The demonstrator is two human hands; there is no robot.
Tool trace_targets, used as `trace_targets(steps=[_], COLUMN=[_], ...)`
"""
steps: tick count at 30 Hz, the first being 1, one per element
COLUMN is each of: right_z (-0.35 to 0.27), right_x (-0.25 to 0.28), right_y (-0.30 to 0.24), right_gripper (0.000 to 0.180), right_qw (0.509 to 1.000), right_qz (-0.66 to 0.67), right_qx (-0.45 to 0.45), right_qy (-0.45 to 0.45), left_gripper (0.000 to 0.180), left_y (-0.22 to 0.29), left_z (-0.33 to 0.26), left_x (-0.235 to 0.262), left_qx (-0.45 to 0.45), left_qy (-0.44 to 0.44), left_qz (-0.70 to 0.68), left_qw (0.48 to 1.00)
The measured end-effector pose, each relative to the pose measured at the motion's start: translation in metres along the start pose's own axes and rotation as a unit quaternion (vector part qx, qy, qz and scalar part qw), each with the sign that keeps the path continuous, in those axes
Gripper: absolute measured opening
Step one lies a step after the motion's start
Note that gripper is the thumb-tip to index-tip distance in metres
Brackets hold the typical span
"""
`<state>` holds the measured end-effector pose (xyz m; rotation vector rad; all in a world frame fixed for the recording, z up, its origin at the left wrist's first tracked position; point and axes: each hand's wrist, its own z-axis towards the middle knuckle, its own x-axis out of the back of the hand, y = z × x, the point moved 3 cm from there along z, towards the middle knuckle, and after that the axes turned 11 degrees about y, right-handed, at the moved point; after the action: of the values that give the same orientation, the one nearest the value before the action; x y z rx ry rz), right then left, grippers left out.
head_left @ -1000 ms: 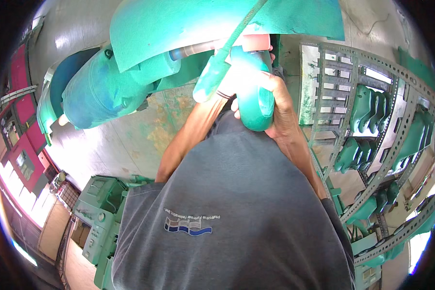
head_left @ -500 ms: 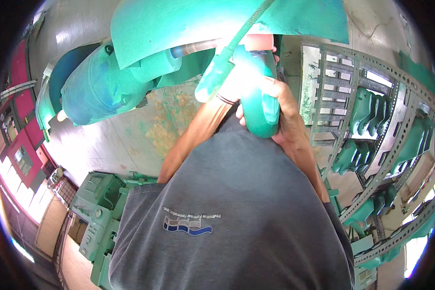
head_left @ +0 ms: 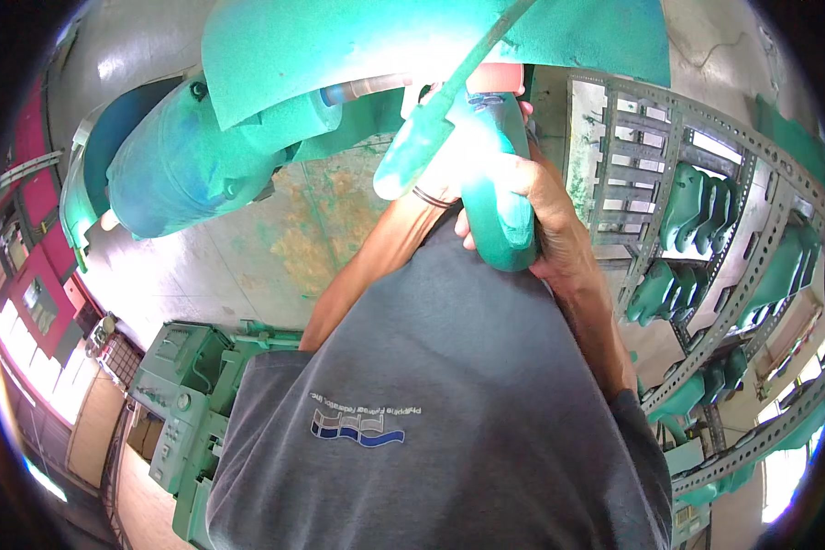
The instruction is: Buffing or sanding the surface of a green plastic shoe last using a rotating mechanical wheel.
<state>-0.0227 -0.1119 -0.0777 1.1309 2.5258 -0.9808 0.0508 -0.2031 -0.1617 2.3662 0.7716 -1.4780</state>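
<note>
A rounded, shoe-shaped piece (head_left: pixel 500 240), dark and covered with green dust, is held out in front of me. My right hand (head_left: pixel 555 213) is closed around its near right side, thumb over the top. My left hand (head_left: pixel 438 174), with dark bands at the wrist, grips the piece farther along; glare washes out much of it. The far end meets a salmon-coloured wheel (head_left: pixel 495 77) under a green hood (head_left: pixel 357 60); whether they touch is hidden. A bright lamp (head_left: pixel 403 163) on a bent arm hangs over my left hand.
A green-dusted motor housing (head_left: pixel 179 170) with a shaft stands at the left. To the right, a perforated metal rack (head_left: pixel 674 119) holds several curved green pieces (head_left: pixel 701 211). A green machine (head_left: pixel 183 385) stands at the lower left, near my left elbow.
The shoe-shaped piece and both hands have shifted slightly right and toward me. My grip looks the same.
</note>
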Motion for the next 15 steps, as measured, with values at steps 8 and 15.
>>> trace_targets(steps=[8, 15], right_z=[0.010, 0.014], right_x=[0.003, -0.002], right_y=[0.001, -0.001], right_gripper=[0.051, 0.064], right_qw=[1.000, 0.998], right_qz=[0.018, 0.048], right_qx=[-0.011, -0.017], right_qy=[-0.015, 0.023], left_gripper=[0.061, 0.059], left_y=[0.009, 0.008], left_z=[0.007, 0.007], left_x=[0.013, 0.014], left_qx=[-0.065, -0.079], left_qy=[0.039, 0.025], left_qz=[0.127, 0.088], left_qw=[0.989, 0.993])
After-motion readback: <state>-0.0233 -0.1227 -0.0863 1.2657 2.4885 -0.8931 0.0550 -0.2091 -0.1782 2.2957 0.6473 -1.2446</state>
